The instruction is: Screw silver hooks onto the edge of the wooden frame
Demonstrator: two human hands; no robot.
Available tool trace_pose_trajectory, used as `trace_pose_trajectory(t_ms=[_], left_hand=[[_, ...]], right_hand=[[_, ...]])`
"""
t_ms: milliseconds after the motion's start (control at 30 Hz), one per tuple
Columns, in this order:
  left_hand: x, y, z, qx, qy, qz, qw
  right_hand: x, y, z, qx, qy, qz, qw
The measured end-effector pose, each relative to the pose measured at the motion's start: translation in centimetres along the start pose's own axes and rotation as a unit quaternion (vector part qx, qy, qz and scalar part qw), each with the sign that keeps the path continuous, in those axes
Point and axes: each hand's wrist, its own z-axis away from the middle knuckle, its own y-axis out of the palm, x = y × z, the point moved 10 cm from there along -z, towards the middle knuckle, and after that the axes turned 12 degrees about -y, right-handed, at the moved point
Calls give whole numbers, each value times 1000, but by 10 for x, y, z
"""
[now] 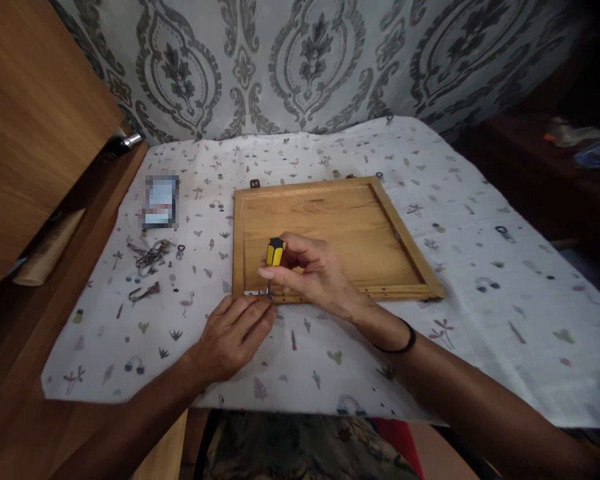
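Head view: screwdriver [275,253] tip unclear beside left hand [237,337].

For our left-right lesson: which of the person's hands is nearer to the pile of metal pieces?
Left. The left hand, at the panel's near edge, is right of the pile; the right hand, holding a screwdriver, is farther right.
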Motion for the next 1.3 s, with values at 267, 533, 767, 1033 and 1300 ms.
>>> trace_pose_trajectory(t_ms=[267,533,767,1033,1300], left_hand=[[-8,-8,-7,-26,19,-9,999],[-11,-9,-10,-21,23,-25,999],[-12,-10,-15,-29,21,-43,998],[-12,-12,-16,-29,23,-45,998],[-14,-13,-15,-25,37,-44,998]], right_hand=[[7,0,-1,0,-16,2,1000],[8,0,1,2,-12,9,1000],[8,0,2,2,-16,5,1000],[11,0,2,10,-31,17,999],[22,0,2,31,-73,81,994]])
